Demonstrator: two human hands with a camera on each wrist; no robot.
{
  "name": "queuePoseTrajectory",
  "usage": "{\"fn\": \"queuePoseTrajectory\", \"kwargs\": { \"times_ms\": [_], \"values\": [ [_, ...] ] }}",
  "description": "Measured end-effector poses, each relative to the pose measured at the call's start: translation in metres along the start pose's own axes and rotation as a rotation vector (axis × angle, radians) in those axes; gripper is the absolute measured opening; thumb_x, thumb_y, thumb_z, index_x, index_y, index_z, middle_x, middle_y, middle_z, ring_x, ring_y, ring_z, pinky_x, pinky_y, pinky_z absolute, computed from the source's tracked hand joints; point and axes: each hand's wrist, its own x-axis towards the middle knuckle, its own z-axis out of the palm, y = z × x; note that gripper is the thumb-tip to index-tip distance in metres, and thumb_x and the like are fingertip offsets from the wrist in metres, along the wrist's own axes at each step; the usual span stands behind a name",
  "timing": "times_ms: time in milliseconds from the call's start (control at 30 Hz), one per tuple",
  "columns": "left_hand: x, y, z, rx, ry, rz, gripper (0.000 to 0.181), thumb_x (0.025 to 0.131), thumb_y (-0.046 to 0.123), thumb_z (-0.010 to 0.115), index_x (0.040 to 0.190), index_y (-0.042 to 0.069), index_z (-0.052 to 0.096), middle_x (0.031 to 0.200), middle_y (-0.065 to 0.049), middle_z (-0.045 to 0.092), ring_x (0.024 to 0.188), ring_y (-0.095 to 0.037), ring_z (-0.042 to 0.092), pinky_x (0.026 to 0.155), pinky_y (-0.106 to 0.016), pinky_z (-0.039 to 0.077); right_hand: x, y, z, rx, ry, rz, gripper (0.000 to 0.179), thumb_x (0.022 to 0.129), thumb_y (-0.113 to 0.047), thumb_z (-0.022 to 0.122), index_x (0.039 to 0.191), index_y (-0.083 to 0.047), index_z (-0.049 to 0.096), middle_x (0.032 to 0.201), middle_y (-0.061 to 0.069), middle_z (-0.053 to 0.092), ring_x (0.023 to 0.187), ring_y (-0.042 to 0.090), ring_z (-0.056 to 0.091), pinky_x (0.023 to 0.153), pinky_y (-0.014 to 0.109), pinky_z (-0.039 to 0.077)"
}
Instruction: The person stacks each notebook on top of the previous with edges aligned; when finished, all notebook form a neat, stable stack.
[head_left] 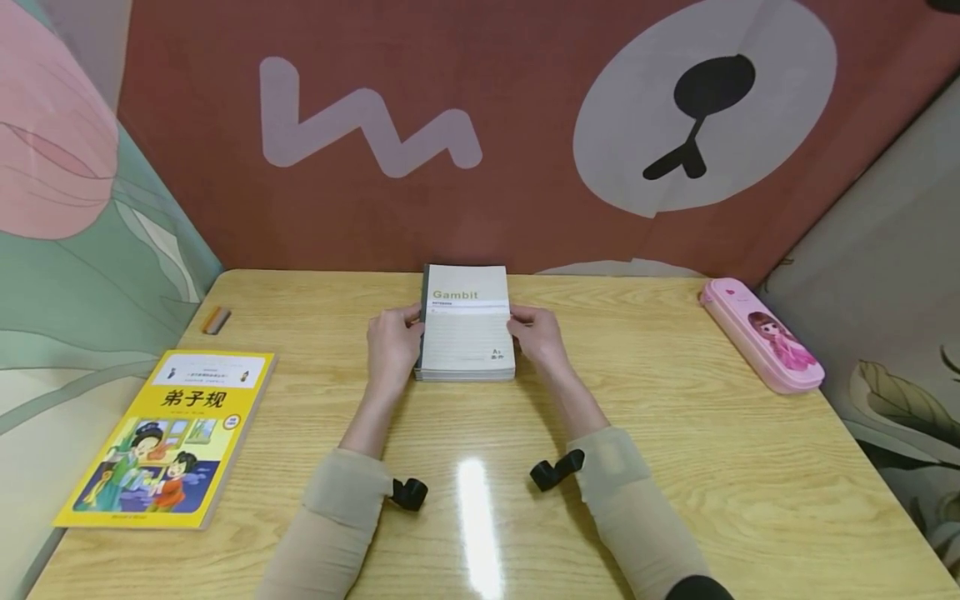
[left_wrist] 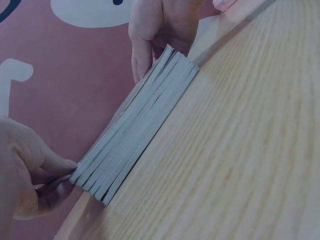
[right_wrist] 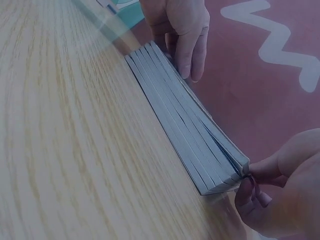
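A stack of several notebooks with a pale cover marked "Gambit" and a dark spine lies at the back middle of the table, page edges showing in the left wrist view. My left hand holds the stack's left, spine side, thumb near the top. From the opposite side my right hand pinches an upper notebook at its edge. In the right wrist view a narrow gap opens under the top notebook near the right fingers. Fingertips behind the stack are partly hidden.
On the left lies a yellow picture book, with a small eraser-like block beyond it. A pink pencil case sits at the table's right edge. A reddish-brown patterned wall borders the back of the wooden table.
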Motion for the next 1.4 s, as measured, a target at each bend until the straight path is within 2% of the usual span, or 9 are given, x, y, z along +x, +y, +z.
{"fn": "queuePoseTrajectory", "kwargs": {
  "times_ms": [200,433,600,900,1067,1267,1400],
  "values": [
    [-0.001,-0.001,0.000,0.002,-0.002,0.000,0.035,0.096,-0.001,0.066,0.131,0.001,0.068,0.128,-0.019,0.073,0.106,-0.030,0.073,0.083,-0.042,0.062,0.000,0.000,0.000,-0.022,-0.009,0.010,0.039,0.104,-0.006,0.053,0.142,-0.003,0.060,0.128,0.020,0.070,0.086,0.015,0.061,0.071,0.024,0.050],
    [0.000,-0.002,0.001,-0.015,0.014,0.009,0.036,0.095,-0.003,0.067,0.130,0.000,0.069,0.123,-0.018,0.075,0.097,-0.030,0.073,0.075,-0.039,0.061,0.002,0.002,-0.001,-0.063,-0.025,-0.011,0.040,0.104,-0.006,0.052,0.142,-0.003,0.060,0.133,0.019,0.069,0.089,0.016,0.059,0.067,0.024,0.046],
    [0.001,-0.004,0.002,-0.021,0.005,-0.013,0.037,0.095,-0.003,0.067,0.131,0.001,0.068,0.124,-0.018,0.074,0.099,-0.030,0.073,0.077,-0.039,0.062,0.000,0.002,-0.001,-0.096,-0.036,-0.002,0.040,0.104,-0.006,0.050,0.142,-0.005,0.061,0.137,0.018,0.067,0.094,0.018,0.059,0.072,0.026,0.049],
    [0.002,-0.005,0.000,-0.044,-0.004,-0.036,0.039,0.095,-0.002,0.067,0.134,0.001,0.067,0.129,-0.017,0.073,0.104,-0.032,0.074,0.087,-0.043,0.062,0.001,0.001,0.000,-0.090,-0.038,0.004,0.041,0.102,-0.005,0.050,0.142,-0.004,0.061,0.129,0.020,0.068,0.094,0.018,0.059,0.074,0.026,0.049],
    [0.003,-0.007,-0.002,-0.051,-0.035,-0.040,0.040,0.097,0.000,0.065,0.137,0.003,0.065,0.134,-0.016,0.071,0.107,-0.032,0.073,0.089,-0.044,0.062,0.001,0.003,0.001,-0.082,-0.040,0.023,0.043,0.102,-0.005,0.050,0.144,-0.004,0.059,0.125,0.019,0.067,0.093,0.019,0.060,0.077,0.028,0.051],
    [0.009,-0.014,-0.005,-0.045,-0.080,-0.015,0.041,0.101,0.009,0.060,0.142,0.003,0.061,0.137,-0.017,0.069,0.114,-0.035,0.071,0.097,-0.047,0.058,0.004,0.006,-0.003,-0.012,-0.078,0.028,0.050,0.100,-0.007,0.050,0.149,-0.003,0.052,0.126,0.022,0.067,0.086,0.016,0.062,0.073,0.025,0.054],
    [0.014,-0.018,-0.014,-0.016,-0.151,-0.002,0.047,0.103,0.017,0.058,0.148,0.005,0.054,0.144,-0.017,0.063,0.122,-0.035,0.066,0.101,-0.048,0.056,0.006,0.008,-0.017,-0.043,-0.122,-0.004,0.052,0.104,-0.017,0.052,0.154,-0.003,0.045,0.132,0.022,0.063,0.095,0.019,0.063,0.081,0.028,0.058]
  ]
}}
